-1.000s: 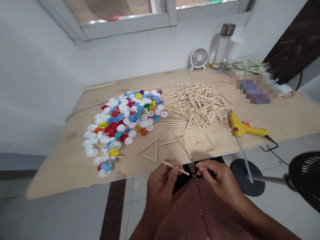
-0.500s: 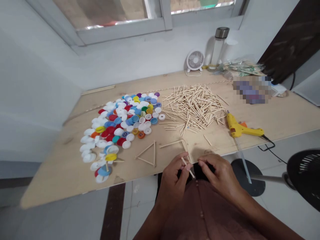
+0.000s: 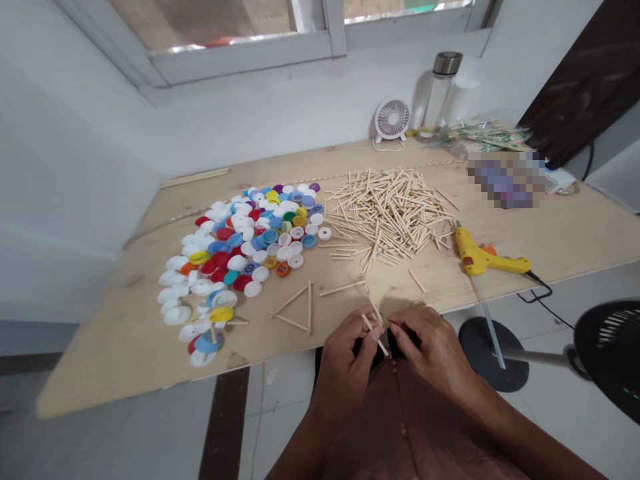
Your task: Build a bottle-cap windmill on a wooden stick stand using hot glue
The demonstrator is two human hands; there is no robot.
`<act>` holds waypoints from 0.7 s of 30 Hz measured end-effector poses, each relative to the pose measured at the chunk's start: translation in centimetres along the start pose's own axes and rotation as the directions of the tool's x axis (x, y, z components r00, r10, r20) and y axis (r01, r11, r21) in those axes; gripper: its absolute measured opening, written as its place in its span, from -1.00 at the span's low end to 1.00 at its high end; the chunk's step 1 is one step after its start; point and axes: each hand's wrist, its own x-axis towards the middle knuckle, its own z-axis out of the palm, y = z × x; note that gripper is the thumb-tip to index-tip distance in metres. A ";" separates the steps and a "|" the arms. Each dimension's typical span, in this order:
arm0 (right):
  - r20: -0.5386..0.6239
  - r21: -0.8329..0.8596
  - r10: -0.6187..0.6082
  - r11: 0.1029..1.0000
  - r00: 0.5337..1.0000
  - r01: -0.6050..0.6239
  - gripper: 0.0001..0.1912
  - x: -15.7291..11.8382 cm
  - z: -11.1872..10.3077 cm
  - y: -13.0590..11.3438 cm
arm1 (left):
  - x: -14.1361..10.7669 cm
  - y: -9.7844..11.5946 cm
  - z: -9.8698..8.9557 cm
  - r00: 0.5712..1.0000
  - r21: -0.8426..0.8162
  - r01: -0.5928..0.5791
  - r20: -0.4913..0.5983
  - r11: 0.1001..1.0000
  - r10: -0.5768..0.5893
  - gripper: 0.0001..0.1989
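My left hand (image 3: 347, 350) pinches a short wooden stick (image 3: 367, 322) between thumb and fingers at the table's front edge. Close by on the right, my right hand (image 3: 427, 337) has its thumb and forefinger pressed together; whatever is between them is too small to make out. Just beyond my fingers, one stick (image 3: 343, 288) lies on the table, its right end meeting another stick (image 3: 373, 303) that runs down toward my left hand. A triangle of three sticks (image 3: 310, 307) lies flat to the left.
A heap of sticks (image 3: 395, 213) covers the table's middle, with many coloured bottle caps (image 3: 235, 240) to its left. A yellow glue gun (image 3: 475, 257) rests at the right front edge. Behind stand a small white fan (image 3: 393, 120) and a glass bottle (image 3: 437, 100). A black fan (image 3: 610, 353) stands at right.
My right hand has shifted slightly left, its fingertips now nearer the stick in my left hand. The left hand has barely moved and keeps its stick.
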 end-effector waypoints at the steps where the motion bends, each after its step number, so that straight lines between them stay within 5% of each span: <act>1: 0.006 -0.001 0.004 1.000 1.000 -0.004 -0.81 0.0 0.0 0.0 | 0.0 0.0 0.0 1.000 0.005 0.001 -0.002 1.000 -0.001 -0.79; 16: 0.187 0.226 0.072 0.967 0.980 -0.114 -0.81 -1.2 -0.6 -1.8 | -1.0 -0.3 -1.4 0.984 -0.063 0.110 -0.132 0.992 -0.117 -0.76; 21: 0.094 0.158 0.057 0.985 0.994 -0.071 -0.81 -1.1 -0.1 -1.4 | 0.3 0.3 -1.2 0.991 -0.053 0.056 -0.117 0.997 -0.062 -0.80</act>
